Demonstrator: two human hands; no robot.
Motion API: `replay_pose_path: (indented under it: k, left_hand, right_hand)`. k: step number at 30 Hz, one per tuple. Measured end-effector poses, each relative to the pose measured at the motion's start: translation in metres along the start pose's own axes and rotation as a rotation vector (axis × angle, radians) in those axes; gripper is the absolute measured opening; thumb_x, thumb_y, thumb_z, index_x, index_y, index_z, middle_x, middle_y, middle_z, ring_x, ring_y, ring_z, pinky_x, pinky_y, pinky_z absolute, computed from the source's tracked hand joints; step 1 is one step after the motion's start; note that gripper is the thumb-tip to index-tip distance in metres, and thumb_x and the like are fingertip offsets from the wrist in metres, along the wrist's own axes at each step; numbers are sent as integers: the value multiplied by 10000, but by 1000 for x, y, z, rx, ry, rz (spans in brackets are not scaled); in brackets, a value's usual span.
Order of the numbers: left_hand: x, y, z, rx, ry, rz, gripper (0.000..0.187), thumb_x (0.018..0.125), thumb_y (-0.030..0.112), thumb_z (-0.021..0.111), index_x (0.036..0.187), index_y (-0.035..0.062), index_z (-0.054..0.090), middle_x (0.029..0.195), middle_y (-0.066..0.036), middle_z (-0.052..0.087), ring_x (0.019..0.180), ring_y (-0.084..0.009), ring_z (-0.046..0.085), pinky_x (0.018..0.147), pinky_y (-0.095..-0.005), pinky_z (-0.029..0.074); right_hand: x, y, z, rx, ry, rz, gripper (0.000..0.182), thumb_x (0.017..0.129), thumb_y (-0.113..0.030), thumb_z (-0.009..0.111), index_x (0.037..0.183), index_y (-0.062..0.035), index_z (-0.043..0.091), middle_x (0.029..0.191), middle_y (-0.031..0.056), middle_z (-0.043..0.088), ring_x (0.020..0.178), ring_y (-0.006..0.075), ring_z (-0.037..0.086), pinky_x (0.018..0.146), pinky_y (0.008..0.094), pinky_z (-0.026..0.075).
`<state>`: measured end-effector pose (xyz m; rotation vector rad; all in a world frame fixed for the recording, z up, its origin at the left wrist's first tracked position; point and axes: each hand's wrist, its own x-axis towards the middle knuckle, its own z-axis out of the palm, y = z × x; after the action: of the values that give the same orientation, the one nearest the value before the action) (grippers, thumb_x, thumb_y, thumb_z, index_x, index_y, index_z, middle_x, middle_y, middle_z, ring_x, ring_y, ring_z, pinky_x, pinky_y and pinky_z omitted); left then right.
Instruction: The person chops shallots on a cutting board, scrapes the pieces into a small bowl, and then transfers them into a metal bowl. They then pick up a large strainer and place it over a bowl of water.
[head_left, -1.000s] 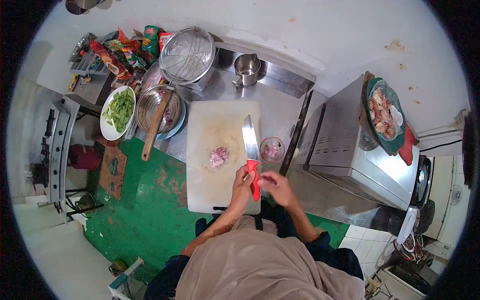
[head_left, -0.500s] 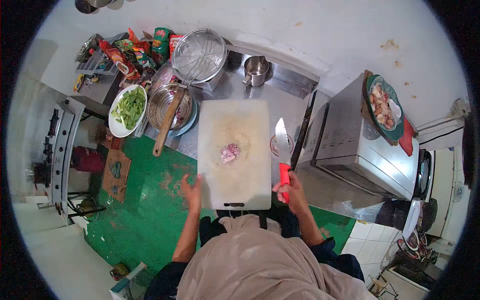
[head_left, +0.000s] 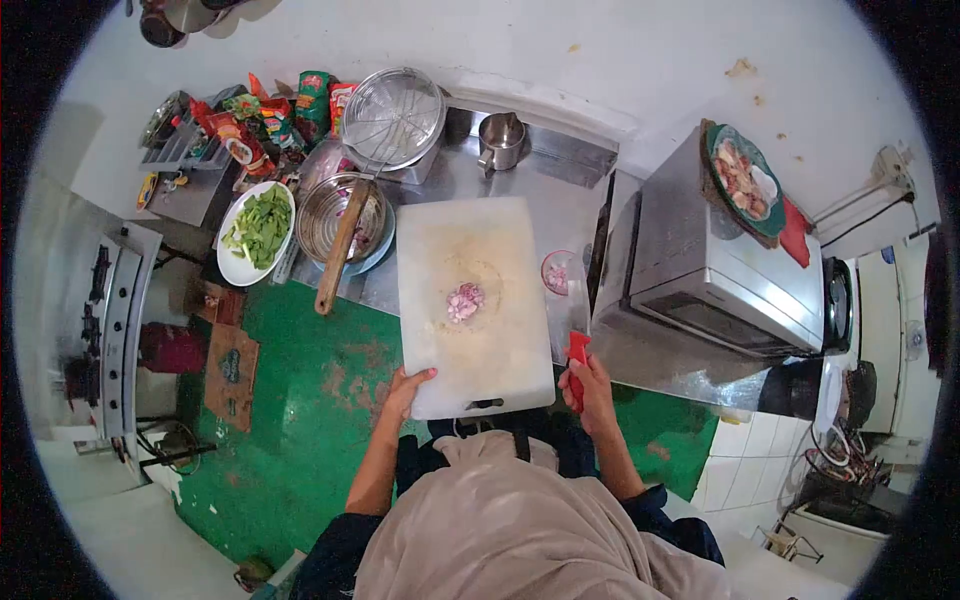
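Gripping the near left corner of the white cutting board (head_left: 470, 300) with the left hand (head_left: 408, 390), fingers curled over its edge, thumb on top. Holding the red-handled knife (head_left: 577, 345) in the right hand (head_left: 590, 385), fingers closed around the handle, blade lying flat on the steel counter (head_left: 440, 180) just beside the board's right edge. Judging the step: steadying or repositioning the board between cuts, knife parked aside. Judging the next move: calling for the blade lifted clear and brought back over the pile, left fingers kept away from the edge.

Chopped shallot (head_left: 465, 300): small pinkish heap sitting mid-board, slightly right of centre. Small glass bowl (head_left: 556, 272) holding more pink pieces, standing just right of the board. Board: rectangular, matte, stained, with a dark slot at the near end. Steel mixing bowl (head_left: 345, 222) with a wooden handle (head_left: 342, 245) lying across it; white oval plate of green leaves (head_left: 257, 232) further left. Round wire strainer (head_left: 393, 118) and a small steel cup (head_left: 500, 142) standing behind the board. Green floor (head_left: 300, 400) showing below.
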<state>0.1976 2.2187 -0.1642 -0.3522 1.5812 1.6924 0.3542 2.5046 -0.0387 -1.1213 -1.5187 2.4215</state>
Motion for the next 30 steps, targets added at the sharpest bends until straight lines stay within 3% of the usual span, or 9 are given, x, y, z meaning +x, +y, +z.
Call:
replay_pose_path:
  k: [6, 30]
  left_hand:
    - [-24, -3, -13, -6, -13, 60, 446, 721, 124, 739, 1109, -11, 565, 982, -126, 649, 820, -221, 646, 740, -363, 534]
    - [-93, -6, -20, 50, -2, 120, 435, 709, 105, 738, 1101, 5, 576, 980, -102, 650, 821, -197, 636, 747, -347, 522]
  right_hand:
    - [-21, 17, -1, -206, 109, -31, 311, 940, -272, 483, 1170, -64, 497, 655, 8, 558, 434, 37, 452, 350, 179, 306]
    - [-49, 42, -19, -212, 144, -55, 323, 943, -277, 497, 1186, -64, 507, 654, 9, 563, 425, 46, 448, 373, 183, 326]
